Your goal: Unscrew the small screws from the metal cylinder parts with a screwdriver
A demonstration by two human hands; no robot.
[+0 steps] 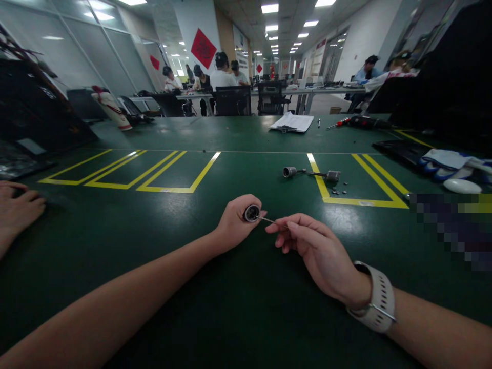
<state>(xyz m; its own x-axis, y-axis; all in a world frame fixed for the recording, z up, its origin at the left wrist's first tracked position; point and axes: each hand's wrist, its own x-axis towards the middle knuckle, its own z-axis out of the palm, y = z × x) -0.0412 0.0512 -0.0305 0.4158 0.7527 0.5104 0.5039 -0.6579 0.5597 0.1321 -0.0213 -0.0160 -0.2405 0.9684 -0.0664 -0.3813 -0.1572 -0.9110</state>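
My left hand [236,221] is closed around a dark cylindrical hole saw [252,213], its round open end facing me. Between the thumb and fingers of my right hand [315,246] is a thin metal rod [267,220], whose far tip reaches the hole saw's mouth. The rod's exact kind is too small to make out. Beyond my hands, two more hole saws with shanks, one on the left [289,172] and one on the right [332,176], lie on the green table [246,171]. Several small metal bits [339,192] lie close to the right one.
Another person's hand [23,205] rests at the left edge. Farther off are a clipboard with papers [292,122], a red-tipped screwdriver [338,123], gloves [449,160] and a white oval object [462,186]. Yellow tape [165,190] marks the table. People sit in the background.
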